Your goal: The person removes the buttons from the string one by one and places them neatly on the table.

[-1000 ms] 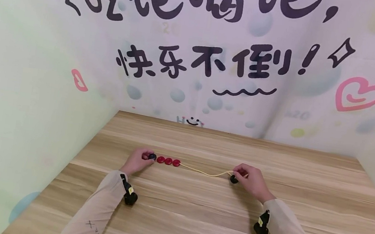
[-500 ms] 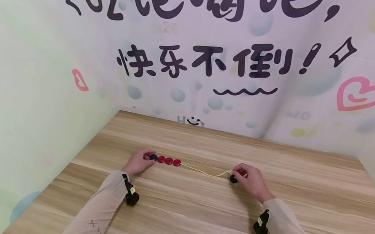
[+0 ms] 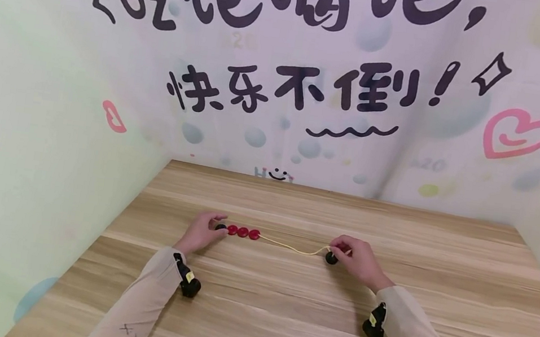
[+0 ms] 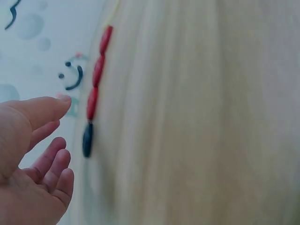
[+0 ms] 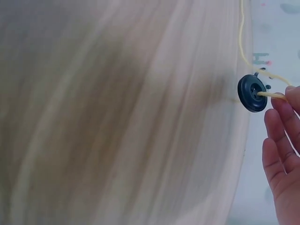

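Note:
Several buttons are lined up on a yellow string [image 3: 295,250]: red buttons [image 3: 243,232] in a row, with a dark button [image 4: 87,139] at their left end. My left hand [image 3: 200,233] is right by that dark button; in the left wrist view, its thumb and fingers are spread apart, with a gap to the button. My right hand [image 3: 357,260] pinches the string between thumb and forefinger. A black button [image 5: 252,93] hangs on the string just below those fingertips, tilted, with the string coming out of one of its holes.
Everything is on a wood-grain table [image 3: 271,316]. A printed cloth wall [image 3: 274,135] rises behind its far edge, and a pale wall [image 3: 45,162] borders it on the left. Black wrist cameras [image 3: 190,286] sit beneath both sleeves.
My left fingers have loosened from the dark button and spread around it. My right hand has shifted slightly left, with the string and the hanging black button.

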`<action>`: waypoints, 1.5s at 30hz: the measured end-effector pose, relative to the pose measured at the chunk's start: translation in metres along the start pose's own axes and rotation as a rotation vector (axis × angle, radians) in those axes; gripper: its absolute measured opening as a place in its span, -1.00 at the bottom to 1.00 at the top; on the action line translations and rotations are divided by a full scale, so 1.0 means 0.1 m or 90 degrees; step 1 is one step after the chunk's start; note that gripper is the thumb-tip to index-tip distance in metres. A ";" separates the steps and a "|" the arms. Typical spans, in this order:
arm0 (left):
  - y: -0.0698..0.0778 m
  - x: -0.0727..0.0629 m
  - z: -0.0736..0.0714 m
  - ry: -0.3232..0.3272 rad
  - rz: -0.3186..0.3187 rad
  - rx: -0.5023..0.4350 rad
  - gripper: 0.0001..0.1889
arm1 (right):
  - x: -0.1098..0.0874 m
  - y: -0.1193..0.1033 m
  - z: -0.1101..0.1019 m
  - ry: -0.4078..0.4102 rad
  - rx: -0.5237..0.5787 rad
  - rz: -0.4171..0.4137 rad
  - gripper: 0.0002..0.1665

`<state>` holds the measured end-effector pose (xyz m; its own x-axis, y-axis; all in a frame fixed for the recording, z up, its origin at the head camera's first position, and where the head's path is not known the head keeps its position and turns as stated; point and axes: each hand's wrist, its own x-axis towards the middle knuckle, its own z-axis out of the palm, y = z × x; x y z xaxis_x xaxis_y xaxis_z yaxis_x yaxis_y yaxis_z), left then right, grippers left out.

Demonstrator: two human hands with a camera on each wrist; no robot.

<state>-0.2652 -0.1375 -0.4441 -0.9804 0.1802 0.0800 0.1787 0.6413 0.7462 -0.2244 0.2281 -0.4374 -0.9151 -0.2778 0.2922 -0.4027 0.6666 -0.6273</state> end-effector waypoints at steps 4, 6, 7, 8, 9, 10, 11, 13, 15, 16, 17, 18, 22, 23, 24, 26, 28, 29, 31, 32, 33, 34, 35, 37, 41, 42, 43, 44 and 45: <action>0.17 0.01 0.06 0.001 0.018 -0.011 -0.60 | 0.02 -0.04 0.01 -0.015 0.019 0.008 -0.92; 0.26 0.02 0.11 -0.005 0.040 -0.030 -0.61 | 0.03 -0.06 0.03 -0.021 0.033 0.014 -0.95; 0.31 0.02 0.14 -0.008 0.054 -0.040 -0.61 | 0.03 -0.08 0.03 -0.024 0.041 0.017 -0.96; 0.36 0.02 0.18 -0.012 0.067 -0.053 -0.62 | 0.04 -0.09 0.04 -0.025 0.048 0.019 -0.96; 0.40 0.02 0.22 -0.018 0.083 -0.064 -0.63 | 0.05 -0.11 0.05 -0.025 0.057 0.021 -0.96; 0.45 0.03 0.25 -0.023 0.096 -0.073 -0.64 | 0.05 -0.13 0.06 -0.025 0.065 0.023 -0.95; 0.49 0.03 0.30 -0.029 0.110 -0.075 -0.65 | 0.06 -0.14 0.07 -0.024 0.072 0.023 -0.95; 0.57 0.03 0.39 -0.042 0.126 -0.080 -0.66 | 0.07 -0.17 0.09 -0.022 0.086 0.016 -0.94; 0.65 0.03 0.48 -0.057 0.143 -0.075 -0.68 | 0.07 -0.19 0.10 -0.017 0.097 0.012 -0.93; 0.68 0.04 0.53 -0.064 0.148 -0.071 -0.68 | 0.08 -0.20 0.11 -0.014 0.102 0.011 -0.92; 0.71 0.04 0.58 -0.072 0.153 -0.071 -0.68 | 0.08 -0.21 0.12 -0.012 0.109 0.009 -0.91; 0.75 0.05 0.62 -0.078 0.159 -0.076 -0.69 | 0.08 -0.21 0.13 -0.011 0.115 0.008 -0.90; 0.88 0.06 0.79 -0.117 0.180 -0.092 -0.69 | 0.10 -0.21 0.17 -0.019 0.151 0.008 -0.88; 0.92 0.05 0.82 -0.130 0.183 -0.096 -0.68 | 0.11 -0.21 0.18 -0.022 0.160 0.007 -0.88; 0.95 0.05 0.85 -0.141 0.187 -0.097 -0.68 | 0.11 -0.21 0.19 -0.026 0.168 0.008 -0.87; 1.02 0.04 0.89 -0.159 0.192 -0.095 -0.67 | 0.12 -0.21 0.21 -0.032 0.184 0.012 -0.87; 1.08 0.04 0.94 -0.172 0.187 -0.094 -0.66 | 0.12 -0.22 0.22 -0.031 0.194 0.018 -0.88; 1.10 0.05 0.96 -0.176 0.186 -0.097 -0.66 | 0.12 -0.23 0.22 -0.029 0.201 0.020 -0.88; 1.14 0.05 1.00 -0.185 0.183 -0.111 -0.66 | 0.12 -0.24 0.23 -0.024 0.207 0.020 -0.89; 1.15 0.05 1.02 -0.189 0.180 -0.120 -0.66 | 0.13 -0.24 0.23 -0.021 0.210 0.020 -0.89; 1.16 0.05 1.04 -0.193 0.177 -0.129 -0.67 | 0.13 -0.24 0.23 -0.018 0.214 0.020 -0.89; 1.16 0.05 1.07 -0.194 0.174 -0.137 -0.68 | 0.12 -0.24 0.24 -0.016 0.218 0.019 -0.89; 1.16 0.05 1.09 -0.195 0.172 -0.143 -0.69 | 0.12 -0.25 0.24 -0.015 0.222 0.020 -0.89; 1.16 0.04 1.12 -0.188 0.157 -0.151 -0.71 | 0.12 -0.25 0.24 -0.012 0.222 0.023 -0.88; 1.15 0.02 1.15 -0.162 0.137 -0.154 -0.77 | 0.10 -0.32 0.21 -0.008 0.214 0.029 -0.89; 1.15 0.03 1.15 -0.155 0.136 -0.155 -0.79 | 0.10 -0.36 0.19 -0.006 0.211 0.029 -0.90; 1.14 0.03 1.15 -0.149 0.134 -0.155 -0.81 | 0.09 -0.40 0.17 -0.004 0.209 0.031 -0.91; 1.14 0.03 1.15 -0.143 0.136 -0.151 -0.82 | 0.08 -0.45 0.15 -0.002 0.207 0.032 -0.91; 1.14 0.04 1.15 -0.138 0.135 -0.146 -0.83 | 0.06 -0.49 0.13 -0.001 0.208 0.034 -0.92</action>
<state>-0.2389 0.0221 -0.4350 -0.8786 0.4606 0.1258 0.3294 0.3940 0.8581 -0.2109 0.1848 -0.4141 -0.9351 -0.2491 0.2520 -0.3392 0.4236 -0.8399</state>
